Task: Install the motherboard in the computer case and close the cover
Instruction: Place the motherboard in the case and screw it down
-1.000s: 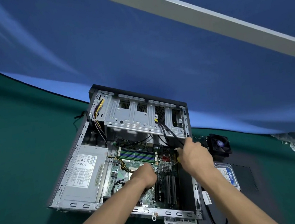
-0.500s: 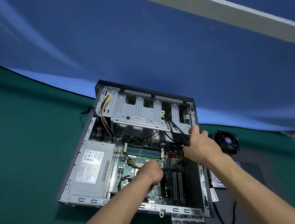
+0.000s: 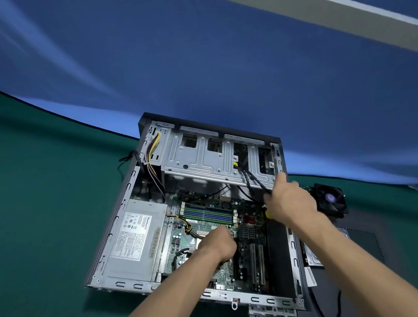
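- Green motherboard (image 3: 210, 226) lies flat inside the open computer case (image 3: 123, 236) on the surface; its long axis runs from me toward the drive cage (image 3: 202, 159);
- my left hand (image 3: 219, 243) rests curled on the board, holding nothing I can see; my right hand (image 3: 289, 202) pinches the black cables (image 3: 250, 179);
- I'd hold those cables clear and press evenly, judging it not yet fastened.
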